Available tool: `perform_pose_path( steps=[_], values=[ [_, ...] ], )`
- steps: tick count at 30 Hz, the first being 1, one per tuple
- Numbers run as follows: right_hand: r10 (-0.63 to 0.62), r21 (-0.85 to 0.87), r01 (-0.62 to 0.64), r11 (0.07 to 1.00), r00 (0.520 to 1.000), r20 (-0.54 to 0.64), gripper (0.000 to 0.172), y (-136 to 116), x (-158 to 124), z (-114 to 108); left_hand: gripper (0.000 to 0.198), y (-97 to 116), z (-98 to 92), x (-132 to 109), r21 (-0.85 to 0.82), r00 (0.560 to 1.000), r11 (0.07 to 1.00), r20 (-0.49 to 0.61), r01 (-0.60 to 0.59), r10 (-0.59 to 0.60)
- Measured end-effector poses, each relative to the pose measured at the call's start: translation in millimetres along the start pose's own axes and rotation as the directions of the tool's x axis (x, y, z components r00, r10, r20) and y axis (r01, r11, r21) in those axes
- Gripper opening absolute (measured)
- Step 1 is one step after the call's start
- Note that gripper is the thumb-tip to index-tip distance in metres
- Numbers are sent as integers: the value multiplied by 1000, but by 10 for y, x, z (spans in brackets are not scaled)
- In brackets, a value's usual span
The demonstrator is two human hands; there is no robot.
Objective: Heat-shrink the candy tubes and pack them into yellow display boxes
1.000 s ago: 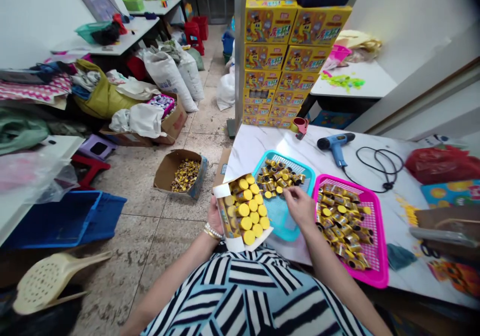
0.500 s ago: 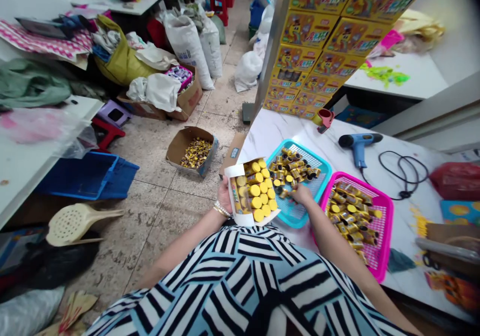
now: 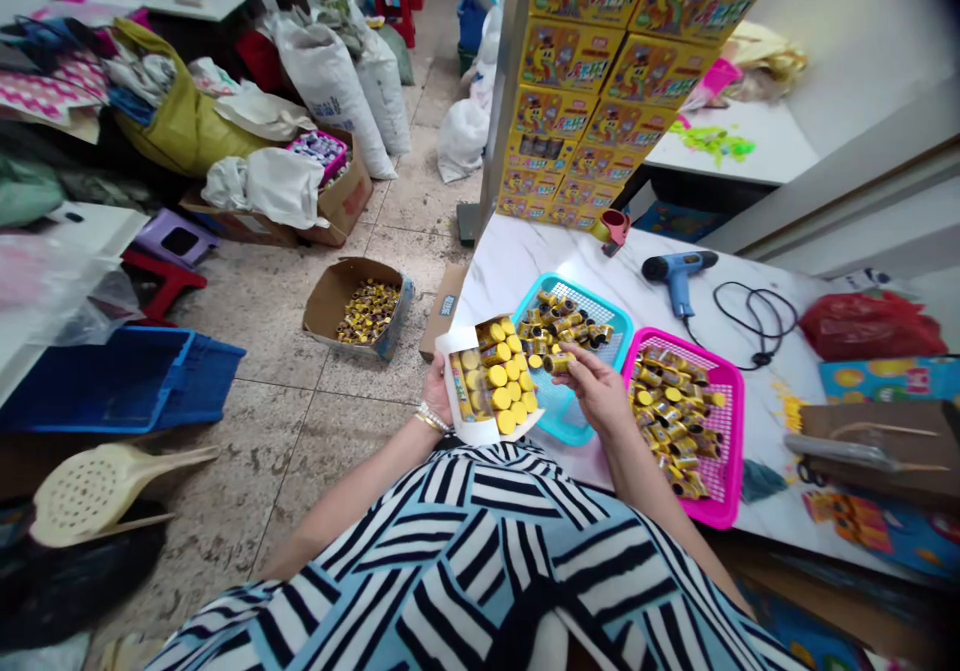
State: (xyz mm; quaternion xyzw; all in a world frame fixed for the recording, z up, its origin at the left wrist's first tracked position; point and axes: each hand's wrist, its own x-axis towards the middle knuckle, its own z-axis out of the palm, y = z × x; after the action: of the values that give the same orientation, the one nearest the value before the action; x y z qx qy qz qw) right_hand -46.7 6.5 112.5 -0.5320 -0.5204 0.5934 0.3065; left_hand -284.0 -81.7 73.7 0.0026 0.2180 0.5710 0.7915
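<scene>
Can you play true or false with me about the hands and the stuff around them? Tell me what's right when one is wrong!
1. The left hand holds an open, printed yellow-and-white cardboard box. True.
2. The right hand is empty. False: it pinches a small golden cylindrical tube.
3. The blue gun-shaped tool lies on the white marbled table. True.
4. The bright pink plastic mesh basket holds nothing. False: many short golden tubes with yellow ends lie in it.
5. The open brown cardboard carton stands on the speckled floor. True.
</scene>
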Motion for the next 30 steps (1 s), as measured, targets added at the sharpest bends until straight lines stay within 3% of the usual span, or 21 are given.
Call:
perform_pose_path(
  steps=[3, 7, 11, 13, 14, 15, 16, 18, 19, 21, 24, 27, 30],
  values=[
    [-263, 29, 265, 964, 964, -44, 42, -324, -180, 198, 92, -17, -12, 26, 4, 1000, 1000, -6, 6, -6],
    [-538, -252, 514, 820, 843, -30, 28, -559, -246, 561, 87, -47, -33, 66, 12, 1000, 1000, 20, 7, -8],
    [-656, -383, 660, 647, 737, 163, 16, -600, -229, 801, 79, -67, -81, 105, 0, 997, 999, 71, -43, 43],
    [-679, -364, 718, 593, 689, 253, 13, -566, -213, 789, 78, -67, -120, 99, -17, 993, 997, 84, -77, 78],
    [-678, -349, 717, 603, 691, 249, 11, -531, -185, 741, 78, -64, -141, 86, -24, 993, 996, 85, -82, 84],
    [-657, -348, 680, 645, 726, 203, 11, -479, -137, 669, 79, -58, -160, 67, -30, 993, 996, 84, -79, 81],
    [-595, -374, 592, 714, 794, 121, 14, -409, -65, 578, 82, -50, -177, 42, -35, 994, 997, 79, -74, 76],
    [-374, -453, 303, 838, 925, -74, 26, -216, 137, 375, 88, -28, -196, -17, -46, 995, 996, 65, -79, 81],
    [-229, -507, 123, 853, 961, -153, 31, -96, 250, 284, 89, -14, -195, -50, -52, 994, 994, 55, -93, 96],
    [-58, -566, -67, 822, 978, -200, 27, 173, 444, 165, 91, 13, -175, -120, -59, 989, 987, 29, -146, 148],
    [106, -619, -193, 762, 979, -175, 11, 571, 545, 195, 92, 37, -118, -220, -34, 985, 985, -18, -170, 169],
    [223, -638, -273, 720, 962, -160, 19, 844, 451, 367, 93, 26, -87, -293, 7, 988, 991, -88, -130, 131],
    [280, -613, -322, 721, 945, -167, 26, 929, 335, 455, 97, 2, -114, -330, 33, 984, 992, -131, -120, 124]
  ],
)
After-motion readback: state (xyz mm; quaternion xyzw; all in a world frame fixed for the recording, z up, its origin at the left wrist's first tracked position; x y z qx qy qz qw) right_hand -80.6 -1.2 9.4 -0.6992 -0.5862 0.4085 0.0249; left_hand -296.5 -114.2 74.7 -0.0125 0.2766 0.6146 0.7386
